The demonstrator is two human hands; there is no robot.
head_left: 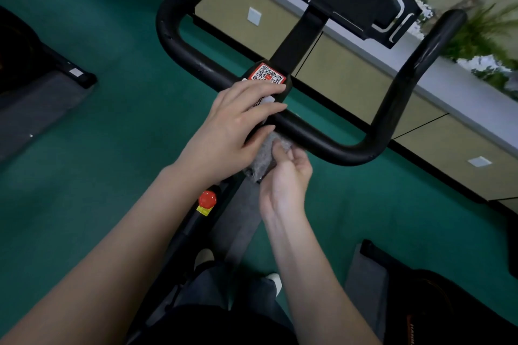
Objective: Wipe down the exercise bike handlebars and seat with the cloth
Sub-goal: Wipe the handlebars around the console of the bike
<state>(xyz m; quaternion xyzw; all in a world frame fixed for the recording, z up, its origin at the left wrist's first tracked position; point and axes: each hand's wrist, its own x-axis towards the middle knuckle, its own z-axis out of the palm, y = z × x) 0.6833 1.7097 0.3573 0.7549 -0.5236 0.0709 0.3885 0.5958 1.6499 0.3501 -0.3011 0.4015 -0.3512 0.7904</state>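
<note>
Your left hand flat, fingers straight, on the handlebars; your right hand curled tight around the cloth.

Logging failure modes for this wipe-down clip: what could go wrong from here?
1. The cloth is bunched and only pinched by the right hand below the handlebars; it could slip and drop.
2. The left hand lies right by the QR sticker; wiping there might lift its edge.
3. The red knob sits close beside the left forearm and could get bumped.
</note>
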